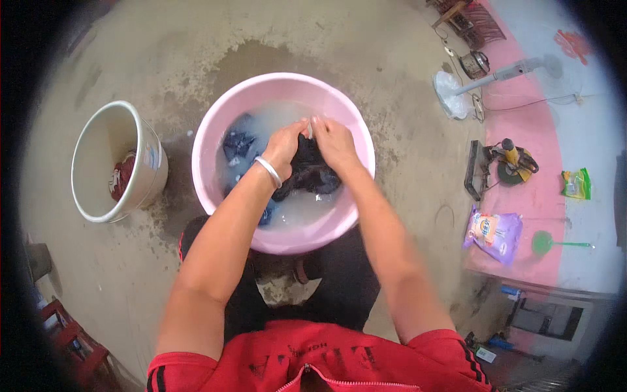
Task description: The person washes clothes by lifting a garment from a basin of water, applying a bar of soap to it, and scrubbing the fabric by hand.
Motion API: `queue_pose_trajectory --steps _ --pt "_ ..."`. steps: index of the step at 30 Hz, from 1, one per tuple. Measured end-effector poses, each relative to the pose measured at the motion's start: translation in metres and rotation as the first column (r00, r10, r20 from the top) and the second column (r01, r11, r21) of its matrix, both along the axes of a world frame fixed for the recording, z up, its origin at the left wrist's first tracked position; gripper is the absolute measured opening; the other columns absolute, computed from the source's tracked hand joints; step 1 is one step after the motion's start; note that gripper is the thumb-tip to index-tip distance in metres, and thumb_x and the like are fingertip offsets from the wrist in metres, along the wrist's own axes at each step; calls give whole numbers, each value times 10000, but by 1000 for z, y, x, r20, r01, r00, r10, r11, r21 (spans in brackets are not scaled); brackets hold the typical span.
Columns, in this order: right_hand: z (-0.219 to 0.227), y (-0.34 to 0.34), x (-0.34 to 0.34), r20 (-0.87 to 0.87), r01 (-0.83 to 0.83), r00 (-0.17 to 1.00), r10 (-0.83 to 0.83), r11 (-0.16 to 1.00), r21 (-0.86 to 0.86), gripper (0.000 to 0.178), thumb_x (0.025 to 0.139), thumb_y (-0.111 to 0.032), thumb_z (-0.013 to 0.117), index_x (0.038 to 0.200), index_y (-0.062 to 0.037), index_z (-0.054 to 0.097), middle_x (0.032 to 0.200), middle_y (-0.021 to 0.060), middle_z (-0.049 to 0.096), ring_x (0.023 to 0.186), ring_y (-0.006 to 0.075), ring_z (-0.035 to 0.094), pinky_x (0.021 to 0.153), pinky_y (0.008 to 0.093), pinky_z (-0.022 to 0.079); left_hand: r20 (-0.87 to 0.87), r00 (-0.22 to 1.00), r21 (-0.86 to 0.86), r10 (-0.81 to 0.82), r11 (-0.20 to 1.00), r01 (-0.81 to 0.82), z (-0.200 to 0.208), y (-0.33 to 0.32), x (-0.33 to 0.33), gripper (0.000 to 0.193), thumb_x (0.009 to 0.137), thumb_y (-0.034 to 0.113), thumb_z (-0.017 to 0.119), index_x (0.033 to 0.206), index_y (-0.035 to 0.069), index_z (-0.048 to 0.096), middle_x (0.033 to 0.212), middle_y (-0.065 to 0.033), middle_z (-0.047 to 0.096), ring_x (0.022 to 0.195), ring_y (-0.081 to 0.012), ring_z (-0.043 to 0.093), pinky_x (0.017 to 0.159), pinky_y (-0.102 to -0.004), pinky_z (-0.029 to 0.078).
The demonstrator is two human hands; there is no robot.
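We've got a wet-patched floor (408,196) under everything, w/ a pink-and-white wall (542,147) along its R edge. Biggest thing on the floor, nr its middle, is a round pink tub (210,147), set just past our knees & part full of cloudy water (300,214). Off the tub's L edge, a bit apart, stands a whitish bucket (155,176). Toward the floor's far R corner we see a standing fan (499,70), its head looking wrapped in clear plastic; nearer us on that side, a yellow-and-black machine (516,162), kind unclear. The main item, a black cloth (307,160), is inside the tub, R of its middle: top end lifted btwn our hands, lower part down in the water, well short of the near rim. Over on the wall side there's also a purple bag (494,235). Dark blue cloth (240,140) lies in the water by the tub's L edge, & dark red cloth (122,178) sits in the bucket, nr its R side. Our L hand (282,149) & R hand (336,145) are both closed on the black cloth, fingertips meeting toward the tub's far edge. Smaller stuff: a green-and-yellow packet (576,184) on the wall, a silvery bangle (269,171) on our L wrist, & a pale bit (309,128) btwn the fingertips, too small to ID.
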State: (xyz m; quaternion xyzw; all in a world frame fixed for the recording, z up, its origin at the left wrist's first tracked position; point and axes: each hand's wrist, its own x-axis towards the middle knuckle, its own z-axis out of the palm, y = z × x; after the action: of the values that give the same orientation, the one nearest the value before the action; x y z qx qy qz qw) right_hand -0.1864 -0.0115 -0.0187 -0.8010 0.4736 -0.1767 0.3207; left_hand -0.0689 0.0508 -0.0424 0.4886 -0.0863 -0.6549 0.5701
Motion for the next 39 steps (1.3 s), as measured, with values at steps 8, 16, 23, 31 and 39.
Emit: queue_pose_trajectory --steps 8,16,23,31,39 --pt "31 1 -75 309 -101 949 -67 862 497 165 708 -103 662 841 -11 629 744 26 576 692 105 535 639 260 453 978 -53 194 -203 780 595 7 31 39 295 663 197 599 913 49 648 728 -144 624 724 -211 597 756 -259 401" --pt "14 -14 -68 686 -102 455 -568 731 674 305 660 64 487 946 -1 569 854 85 604 838 184 581 780 299 483 -34 995 -298 -93 951 79 10 15 19 277 838 230 644 992 0 633 905 -110 658 858 -190 634 783 -327 495" --pt "32 74 18 233 -214 927 294 925 -315 157 757 -187 624 715 -35 628 669 112 638 586 242 601 713 321 492 -241 960 30 140 990 -137 -21 -1 -9 267 927 322 497 913 66 573 798 -78 586 750 -195 572 702 -362 477" --pt "8 57 32 364 2 916 169 904 -427 174 811 -125 544 692 -5 584 650 195 571 605 346 581 557 405 448 -166 957 64 238 971 -230 -1 0 -1 171 900 213 476 823 83 556 747 -61 546 686 -194 541 610 -378 448" --pt "-35 2 -30 114 -88 993 24 797 597 476 877 -434 557 980 23 645 953 116 668 912 228 601 852 346 442 305 948 -94 95 993 -69 -3 -3 14 350 905 335 531 691 59 512 676 -34 480 663 -157 437 645 -283 356"
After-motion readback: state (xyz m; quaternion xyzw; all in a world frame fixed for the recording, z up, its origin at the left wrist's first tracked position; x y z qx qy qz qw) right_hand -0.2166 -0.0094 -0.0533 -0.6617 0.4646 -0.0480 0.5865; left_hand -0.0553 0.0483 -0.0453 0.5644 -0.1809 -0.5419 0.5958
